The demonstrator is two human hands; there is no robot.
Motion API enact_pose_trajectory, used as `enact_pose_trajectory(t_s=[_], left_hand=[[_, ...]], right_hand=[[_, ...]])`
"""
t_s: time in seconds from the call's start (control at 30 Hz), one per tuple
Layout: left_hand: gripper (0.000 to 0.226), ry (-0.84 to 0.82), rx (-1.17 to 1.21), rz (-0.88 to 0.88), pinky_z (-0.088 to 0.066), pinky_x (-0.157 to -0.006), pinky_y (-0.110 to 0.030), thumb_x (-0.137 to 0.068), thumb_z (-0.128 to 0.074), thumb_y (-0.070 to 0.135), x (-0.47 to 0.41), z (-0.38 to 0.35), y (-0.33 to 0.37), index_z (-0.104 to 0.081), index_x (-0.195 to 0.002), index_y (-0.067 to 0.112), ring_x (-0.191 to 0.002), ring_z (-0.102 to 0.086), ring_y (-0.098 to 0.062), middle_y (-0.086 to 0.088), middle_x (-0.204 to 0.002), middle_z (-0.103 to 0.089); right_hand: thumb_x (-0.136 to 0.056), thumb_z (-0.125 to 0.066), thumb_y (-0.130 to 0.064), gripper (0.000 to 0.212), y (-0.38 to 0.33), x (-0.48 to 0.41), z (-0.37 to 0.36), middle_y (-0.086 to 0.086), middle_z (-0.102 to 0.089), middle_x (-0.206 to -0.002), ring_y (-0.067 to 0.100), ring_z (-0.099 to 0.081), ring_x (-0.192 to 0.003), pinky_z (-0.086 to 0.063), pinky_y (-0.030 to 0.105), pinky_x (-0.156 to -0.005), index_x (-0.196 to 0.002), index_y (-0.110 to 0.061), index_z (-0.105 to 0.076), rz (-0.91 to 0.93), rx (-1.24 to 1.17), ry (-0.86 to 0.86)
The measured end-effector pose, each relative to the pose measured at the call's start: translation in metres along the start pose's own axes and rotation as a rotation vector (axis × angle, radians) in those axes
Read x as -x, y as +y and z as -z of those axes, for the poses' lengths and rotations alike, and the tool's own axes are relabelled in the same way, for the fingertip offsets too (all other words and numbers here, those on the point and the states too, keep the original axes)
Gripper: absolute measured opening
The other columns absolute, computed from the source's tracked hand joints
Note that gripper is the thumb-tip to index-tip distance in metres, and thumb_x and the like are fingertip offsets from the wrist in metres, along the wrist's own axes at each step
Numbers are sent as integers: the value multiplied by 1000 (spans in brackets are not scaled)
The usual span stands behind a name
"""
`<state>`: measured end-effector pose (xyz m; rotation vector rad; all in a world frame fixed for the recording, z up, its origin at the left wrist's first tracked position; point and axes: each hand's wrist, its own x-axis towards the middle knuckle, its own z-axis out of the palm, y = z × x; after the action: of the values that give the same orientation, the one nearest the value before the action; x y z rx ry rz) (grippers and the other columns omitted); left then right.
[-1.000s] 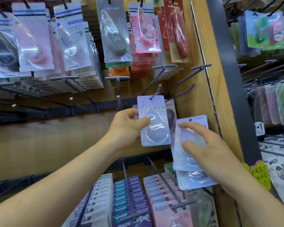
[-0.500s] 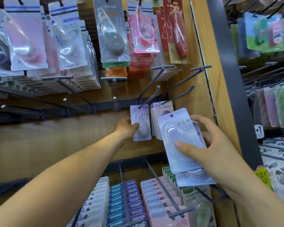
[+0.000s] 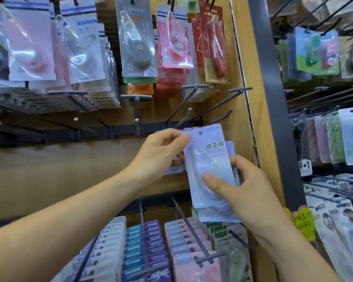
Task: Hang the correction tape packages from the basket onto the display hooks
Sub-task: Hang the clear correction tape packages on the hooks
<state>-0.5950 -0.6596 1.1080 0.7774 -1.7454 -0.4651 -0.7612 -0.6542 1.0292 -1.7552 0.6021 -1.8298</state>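
Note:
A pale lilac correction tape package (image 3: 209, 159) with a clear blister and a hang hole at its top is held upright in front of the wooden display wall. My right hand (image 3: 245, 192) grips a small stack of these packages from the right, thumb across the front one. My left hand (image 3: 161, 155) pinches the front package's upper left corner. Several grey display hooks (image 3: 189, 110) jut out just above it, bare at their tips. Behind my left hand, a hung package (image 3: 174, 169) shows only as an edge. The basket is out of view.
Rows of other correction tape packs (image 3: 137, 41) fill the hooks above. Lower hooks carry purple, blue and pink packs (image 3: 145, 247). A dark upright post (image 3: 273, 98) divides this bay from another rack of goods (image 3: 334, 139) on the right.
My left hand has let go of the package it pushed back along the hook and come forward to pinch the top of the front package in my right hand, which rose slightly.

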Motion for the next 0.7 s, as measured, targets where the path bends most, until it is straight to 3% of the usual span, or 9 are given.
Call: enact_pose_trajectory(t_s=[0.1,0.23,0.43,0.6,0.7], left_hand=[[15,69,136,43,-57,-66,-29,-92,-64,29,0,-2,9,-72,-90,17,-86,-71,-16,1,-89,-75],[9,76,241,26,-54,-57,-24,-90,-67,19,1,-5,20,-73,-91,12,-75,-72,-13,-2,-84,-76],[7,256,61,-195,-60,-66,-29,-90,-70,19,-4,-6,30,-70,-83,21,-82,-73,-18,-2,-87,-74],[9,370,20,-276,-59,-67,-28,-94,-66,20,-8,-12,30,-65,-84,22,-80,-70,-14,0,-85,-70],[8,376,41,-233,-58,-64,-23,-94,-65,22,-12,-14,33,-66,-85,22,-78,-71,-9,1,-86,-71]], right_hand=[[-73,-78,-24,24,-6,3,-3,-8,-74,-82,6,-70,-72,-52,16,-59,-93,-19,-66,43,-18,-70],[-69,-75,-30,33,-8,4,-5,-9,-74,-90,7,-71,-81,-55,19,-64,-100,-22,-67,61,-51,-80],[-79,-66,-38,33,-10,6,-15,2,-77,-92,17,-73,-84,-56,24,-65,-101,-15,-71,1,-149,-60],[-92,-66,-32,27,-9,3,-22,17,-74,-95,40,-67,-94,-55,49,-76,-96,-7,-72,-52,-192,22],[-96,-60,-25,20,-11,3,-22,13,-76,-93,37,-70,-93,-57,42,-73,-96,-9,-73,-63,-213,20]])
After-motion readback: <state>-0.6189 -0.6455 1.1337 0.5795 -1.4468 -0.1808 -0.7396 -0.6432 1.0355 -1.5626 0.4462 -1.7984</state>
